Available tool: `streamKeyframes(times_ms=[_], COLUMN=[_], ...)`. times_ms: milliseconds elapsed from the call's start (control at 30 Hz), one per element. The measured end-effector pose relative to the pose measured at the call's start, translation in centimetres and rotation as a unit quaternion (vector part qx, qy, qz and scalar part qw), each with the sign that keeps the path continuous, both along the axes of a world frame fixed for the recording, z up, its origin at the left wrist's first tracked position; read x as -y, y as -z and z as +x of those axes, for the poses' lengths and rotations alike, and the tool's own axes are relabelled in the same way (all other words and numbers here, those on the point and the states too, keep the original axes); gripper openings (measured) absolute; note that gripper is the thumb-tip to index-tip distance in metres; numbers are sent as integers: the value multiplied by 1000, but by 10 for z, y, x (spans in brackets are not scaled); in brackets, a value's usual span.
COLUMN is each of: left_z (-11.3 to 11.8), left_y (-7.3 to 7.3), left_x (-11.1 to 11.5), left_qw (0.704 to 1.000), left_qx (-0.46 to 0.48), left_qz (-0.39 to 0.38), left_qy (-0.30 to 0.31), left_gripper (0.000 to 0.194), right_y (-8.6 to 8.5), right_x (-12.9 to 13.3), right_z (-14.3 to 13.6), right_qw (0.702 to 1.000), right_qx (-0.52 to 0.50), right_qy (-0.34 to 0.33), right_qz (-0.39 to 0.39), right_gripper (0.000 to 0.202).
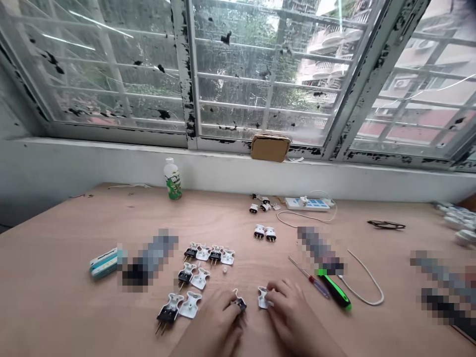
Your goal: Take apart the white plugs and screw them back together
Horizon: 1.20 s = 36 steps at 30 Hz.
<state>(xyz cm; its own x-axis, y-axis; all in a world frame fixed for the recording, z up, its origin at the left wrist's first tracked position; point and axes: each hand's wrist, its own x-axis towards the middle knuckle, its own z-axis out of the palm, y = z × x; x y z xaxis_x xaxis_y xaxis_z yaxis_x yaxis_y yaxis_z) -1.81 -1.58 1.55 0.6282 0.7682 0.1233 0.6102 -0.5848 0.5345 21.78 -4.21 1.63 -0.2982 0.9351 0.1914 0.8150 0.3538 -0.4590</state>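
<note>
Near the front middle of the table, my left hand [222, 315] is closed on a plug half [241, 302] with a black insert in a white shell. Its prongs cannot be made out behind the fingers. Just to the right, my right hand [288, 310] pinches a white plug cover [263, 297] by its right side. A small gap separates the two parts. Left of my hands, several opened plugs lie in rows, such as a black-insert half [169, 310] with brass prongs beside a white cover [191, 304]. A small white piece [224, 270] lies beyond my left hand.
Closed plugs [265, 232] lie further back, near a white power strip [308, 204]. On the right are a thin screwdriver [316, 285], a green-black screwdriver [336, 292] and a white cable [366, 297]. A bottle [173, 181], a teal-white packet [106, 263] and glasses [386, 225] stand or lie around.
</note>
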Motion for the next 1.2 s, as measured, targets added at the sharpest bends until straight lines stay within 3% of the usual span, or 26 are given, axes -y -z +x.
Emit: streamKeyframes(times_ms=[200, 533, 800, 967, 1200], left_z=[15, 13, 13, 13, 10], left_y=[6, 18, 20, 23, 22], left_x=[-5, -4, -10, -9, -5], left_qw=[999, 998, 993, 992, 993], left_qx=[28, 7, 23, 29, 55], left_qz=[-2, 7, -88, -98, -74], left_qy=[14, -55, -74, -72, -67], left_gripper=[21, 46, 41, 39, 36], right_y=[2, 26, -1, -20, -19], right_x=[-2, -2, -16, -22, -20], right_z=[4, -4, -6, -7, -10], right_qw=[999, 996, 993, 990, 989], right_qx=[25, 68, 36, 46, 66], right_qy=[39, 48, 69, 56, 51], right_qz=[8, 46, -87, -120, -118], right_gripper=[23, 27, 16, 28, 17])
